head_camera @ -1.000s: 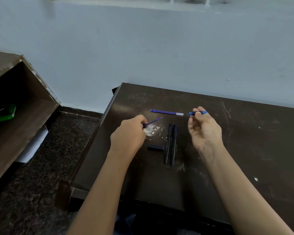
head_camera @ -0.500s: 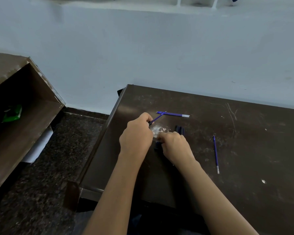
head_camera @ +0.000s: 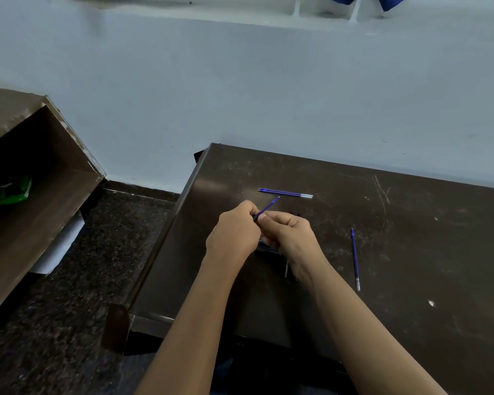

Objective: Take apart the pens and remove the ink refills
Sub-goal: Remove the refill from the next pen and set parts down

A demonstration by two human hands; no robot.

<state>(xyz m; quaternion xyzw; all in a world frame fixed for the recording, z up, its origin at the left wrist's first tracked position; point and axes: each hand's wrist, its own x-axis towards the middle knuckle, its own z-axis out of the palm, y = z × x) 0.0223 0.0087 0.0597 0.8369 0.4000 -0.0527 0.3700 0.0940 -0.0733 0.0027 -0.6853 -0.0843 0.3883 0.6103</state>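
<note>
Over the dark brown table (head_camera: 411, 252) my left hand (head_camera: 233, 232) grips a black pen whose blue ink refill (head_camera: 267, 207) sticks out up and to the right. My right hand (head_camera: 290, 233) meets it, fingers pinched on the same pen just below the refill. Two loose blue refills lie on the table: one (head_camera: 285, 193) beyond my hands, another (head_camera: 355, 258) to the right. Black pen parts (head_camera: 287, 270) lie mostly hidden under my right hand and wrist.
The table's left edge (head_camera: 166, 243) drops to a dark speckled floor (head_camera: 69, 295). A brown wooden shelf unit (head_camera: 26, 195) stands at the left with a green packet (head_camera: 13, 191) inside. A pale blue wall (head_camera: 268, 95) is behind the table.
A second ago my right hand held a blue refill; it laid that on the table at the right, reached to the black parts, and now joins my left hand on the pen.
</note>
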